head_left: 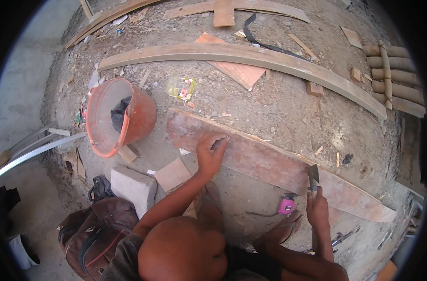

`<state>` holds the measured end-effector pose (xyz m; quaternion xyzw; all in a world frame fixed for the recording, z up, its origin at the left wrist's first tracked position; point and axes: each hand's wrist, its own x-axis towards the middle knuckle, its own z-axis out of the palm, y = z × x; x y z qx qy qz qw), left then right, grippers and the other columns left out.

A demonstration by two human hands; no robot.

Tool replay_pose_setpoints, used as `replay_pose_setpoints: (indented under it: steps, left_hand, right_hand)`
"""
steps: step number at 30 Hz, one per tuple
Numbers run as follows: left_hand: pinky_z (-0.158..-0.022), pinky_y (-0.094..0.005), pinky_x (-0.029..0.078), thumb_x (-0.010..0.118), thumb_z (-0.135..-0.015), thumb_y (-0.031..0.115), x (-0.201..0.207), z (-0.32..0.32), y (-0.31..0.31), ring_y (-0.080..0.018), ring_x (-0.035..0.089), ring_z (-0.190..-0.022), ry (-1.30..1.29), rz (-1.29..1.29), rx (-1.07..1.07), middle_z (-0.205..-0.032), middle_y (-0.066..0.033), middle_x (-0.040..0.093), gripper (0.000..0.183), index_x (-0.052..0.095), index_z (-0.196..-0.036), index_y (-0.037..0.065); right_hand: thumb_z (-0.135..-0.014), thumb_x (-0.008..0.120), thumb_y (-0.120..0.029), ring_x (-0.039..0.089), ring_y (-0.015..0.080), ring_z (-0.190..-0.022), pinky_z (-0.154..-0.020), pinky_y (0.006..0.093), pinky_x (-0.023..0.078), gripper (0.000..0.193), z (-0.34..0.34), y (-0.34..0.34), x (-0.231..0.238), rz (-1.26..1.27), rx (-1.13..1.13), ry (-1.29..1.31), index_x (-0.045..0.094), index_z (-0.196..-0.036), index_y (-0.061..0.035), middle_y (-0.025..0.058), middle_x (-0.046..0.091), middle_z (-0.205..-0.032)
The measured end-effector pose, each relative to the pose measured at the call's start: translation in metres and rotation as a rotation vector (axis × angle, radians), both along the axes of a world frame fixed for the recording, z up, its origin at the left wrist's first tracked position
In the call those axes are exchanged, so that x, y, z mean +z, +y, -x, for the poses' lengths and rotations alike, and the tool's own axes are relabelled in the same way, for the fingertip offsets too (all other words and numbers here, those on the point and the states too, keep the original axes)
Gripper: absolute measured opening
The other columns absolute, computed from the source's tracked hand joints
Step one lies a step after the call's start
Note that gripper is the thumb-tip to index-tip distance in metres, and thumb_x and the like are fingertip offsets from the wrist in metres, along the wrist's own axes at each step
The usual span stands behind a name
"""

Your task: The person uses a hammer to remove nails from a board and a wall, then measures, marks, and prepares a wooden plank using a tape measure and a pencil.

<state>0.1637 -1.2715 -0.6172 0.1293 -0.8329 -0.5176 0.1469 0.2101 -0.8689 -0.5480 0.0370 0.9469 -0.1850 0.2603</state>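
A long reddish-brown wooden plank [269, 161] lies slantwise on the ground in front of me. My left hand [211, 152] is over its left half, thumb and forefinger brought together near the upper edge; whatever they pinch is too small to make out. My right hand [317, 206] grips the handle of a short hand tool with a flat, dark metal head [312, 173], hatchet-like in shape. That head is over the plank's right part; whether it touches the wood I cannot tell. A pink tape measure [286, 206] lies just left of my right hand, beside the plank's lower edge.
An orange bucket [143, 110] with something black inside tips at the left. Below are a pale block [134, 187], a square wood piece [172, 174] and a brown bag [96, 229]. Beyond the plank lies a long curved-looking beam [241, 54]; bundled poles [396, 75] are far right.
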Motion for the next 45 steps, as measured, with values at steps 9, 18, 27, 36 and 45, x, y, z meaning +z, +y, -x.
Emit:
replay_pose_setpoints:
  steps: [9, 18, 27, 36, 45]
  left_hand:
    - [-0.086, -0.038, 0.048, 0.077, -0.083, 0.006, -0.005, 0.001, 0.003, -0.0264, 0.063, -0.094, 0.053, 0.185, -0.077, -0.094, -0.009, 0.072, 0.012, 0.075, -0.094, 0.005]
    - [-0.091, -0.0379, 0.046, 0.077, -0.084, 0.005, -0.004, 0.001, 0.004, -0.026, 0.064, -0.1, 0.08, 0.273, -0.122, -0.1, -0.0076, 0.075, 0.016, 0.077, -0.1, 0.007]
    - [-0.093, -0.0387, 0.04, 0.076, -0.082, 0.01, -0.013, -0.002, 0.001, -0.0242, 0.064, -0.1, 0.087, 0.226, -0.099, -0.103, -0.0037, 0.076, 0.021, 0.078, -0.103, 0.012]
    - [-0.096, -0.0395, 0.04, 0.073, -0.079, 0.01, -0.015, -0.008, -0.005, -0.0245, 0.063, -0.102, 0.022, 0.259, -0.118, -0.104, -0.0029, 0.076, 0.028, 0.078, -0.106, 0.013]
    - [-0.095, -0.0394, 0.042, 0.076, -0.074, 0.007, -0.016, -0.005, -0.008, -0.0281, 0.063, -0.103, 0.073, 0.224, -0.126, -0.103, -0.0079, 0.074, 0.029, 0.077, -0.104, 0.007]
  right_hand:
    - [-0.1, 0.06, -0.022, 0.063, 0.0526, -0.075, -0.065, 0.059, 0.047, 0.042, -0.002, 0.003, -0.005, -0.024, 0.002, 0.01, 0.046, -0.128, 0.0051, 0.0312, 0.064, -0.077]
    - [-0.099, 0.058, -0.02, 0.064, 0.0515, -0.076, -0.068, 0.0584, 0.048, 0.035, 0.01, -0.039, 0.028, 0.16, 0.105, 0.038, 0.051, -0.125, 0.0016, 0.0307, 0.065, -0.081]
    - [-0.095, 0.063, -0.026, 0.067, 0.0446, -0.096, -0.079, 0.0529, 0.055, 0.049, 0.049, -0.167, 0.029, 0.421, 0.547, 0.114, 0.047, -0.136, -0.0025, 0.0254, 0.062, -0.116]
    - [-0.092, 0.066, -0.024, 0.068, 0.0414, -0.092, -0.075, 0.0519, 0.055, 0.054, 0.062, -0.201, 0.0, 0.26, 0.57, 0.103, 0.045, -0.136, -0.0011, 0.0199, 0.062, -0.111]
    - [-0.093, 0.065, -0.026, 0.068, 0.0435, -0.094, -0.086, 0.0536, 0.053, 0.056, 0.071, -0.194, 0.007, 0.214, 0.468, -0.018, 0.044, -0.138, -0.0002, 0.0268, 0.061, -0.121]
